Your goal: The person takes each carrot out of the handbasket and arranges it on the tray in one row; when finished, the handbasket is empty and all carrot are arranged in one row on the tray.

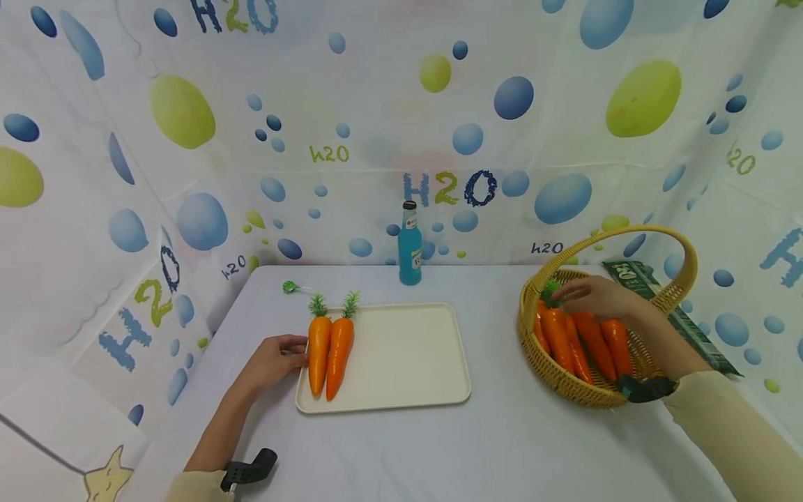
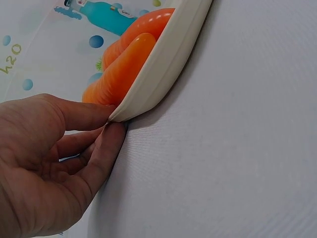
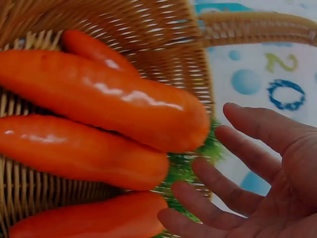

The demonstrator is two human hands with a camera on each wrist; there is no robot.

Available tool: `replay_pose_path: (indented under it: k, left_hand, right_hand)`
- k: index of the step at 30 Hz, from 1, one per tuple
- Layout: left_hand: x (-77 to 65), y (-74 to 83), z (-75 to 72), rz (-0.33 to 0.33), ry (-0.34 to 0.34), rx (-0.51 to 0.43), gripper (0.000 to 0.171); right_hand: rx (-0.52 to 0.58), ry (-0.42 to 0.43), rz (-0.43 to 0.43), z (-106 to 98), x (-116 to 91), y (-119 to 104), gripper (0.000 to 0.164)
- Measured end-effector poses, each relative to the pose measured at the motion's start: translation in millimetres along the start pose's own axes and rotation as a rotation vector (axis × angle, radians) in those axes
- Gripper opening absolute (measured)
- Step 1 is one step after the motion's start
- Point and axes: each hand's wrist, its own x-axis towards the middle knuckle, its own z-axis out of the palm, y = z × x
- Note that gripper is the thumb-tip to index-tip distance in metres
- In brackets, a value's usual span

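Observation:
My left hand (image 1: 272,364) pinches the left rim of a cream tray (image 1: 408,355), thumb above and fingers beneath, as the left wrist view shows. Two orange carrots (image 1: 319,348) with green tops lie side by side at that end of the tray. Over at the right, my right hand (image 1: 596,298) hovers above a wicker basket (image 1: 533,359) holding several carrots (image 1: 555,338). In the right wrist view its fingers (image 3: 237,153) are spread near the green tops, with nothing held. Part of the basket's contents is hidden under that hand and forearm in the head view.
A blue bottle (image 1: 410,251) stands upright behind the tray. A small green-headed item (image 1: 290,286) lies at the back left. The basket's tall handle (image 1: 617,233) arches over it, and a dark green packet (image 1: 633,279) lies behind the basket.

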Motion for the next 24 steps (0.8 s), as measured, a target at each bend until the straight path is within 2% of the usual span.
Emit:
replay_pose_path:
  k: [9,16,24]
  left_hand:
    - [0.4,2.3,-1.7,0.02,-0.006,-0.011,0.049]
    - [-0.8,4.0,-2.5,0.014,-0.002,-0.009,0.048]
    - [-1.7,1.2,-0.6,0.009,-0.008,-0.012,0.048]
  right_hand:
    - [-0.068,-0.032,-0.002,9.8,8.1,-6.6,0.039]
    - [-0.064,-0.03,0.026,18.0,9.0,-12.7,0.039]
    - [-0.16,-0.053,0.036,33.1,9.1,-17.3,0.04]
